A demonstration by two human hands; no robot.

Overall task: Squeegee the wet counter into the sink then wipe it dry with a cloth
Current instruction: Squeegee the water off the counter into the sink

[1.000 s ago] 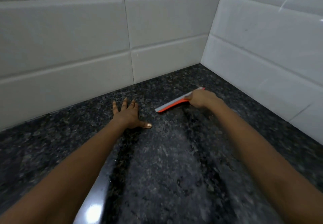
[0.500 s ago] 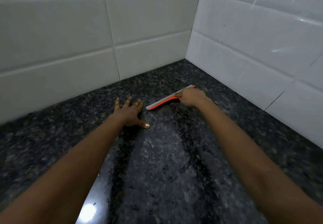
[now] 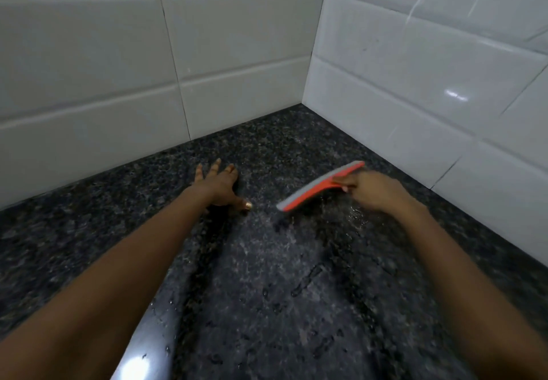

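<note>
An orange squeegee with a grey blade lies at a slant on the dark speckled granite counter, near the corner of the tiled walls. My right hand grips its handle from the right. My left hand rests flat on the counter to the left of the squeegee, fingers spread, holding nothing. Water drops and wet streaks cover the counter between my arms. No sink and no cloth are in view.
White tiled walls close the counter at the back and on the right, meeting in a corner. A bright light reflection shows on the wet counter near the bottom left.
The squeegee has lifted slightly and moved right and toward me relative to my left hand. The view shifted. My left hand stays flat on the counter.
</note>
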